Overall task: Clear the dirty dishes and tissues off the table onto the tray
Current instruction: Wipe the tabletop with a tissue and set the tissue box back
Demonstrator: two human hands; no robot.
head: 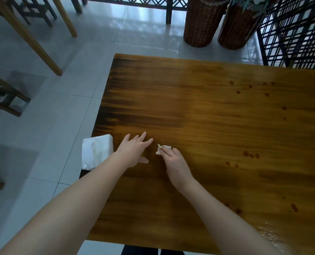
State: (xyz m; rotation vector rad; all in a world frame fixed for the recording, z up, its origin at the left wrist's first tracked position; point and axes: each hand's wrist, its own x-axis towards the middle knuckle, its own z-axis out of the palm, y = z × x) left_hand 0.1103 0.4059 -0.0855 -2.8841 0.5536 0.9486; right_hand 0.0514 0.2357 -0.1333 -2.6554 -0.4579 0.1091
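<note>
1. My left hand (134,151) lies low over the wooden table (208,111), fingers straight and spread wide, holding nothing.
2. My right hand (175,162) is just beside it, fingers curled, pinching a small, crumpled, stained tissue (162,148) near the table's left side.
3. A white pack of tissues (97,153) sits at the table's left edge, by my left wrist.
4. Dark brown spots (250,155) dot the table to the right.
5. Two wicker baskets (199,21) stand on the tiled floor beyond.
</note>
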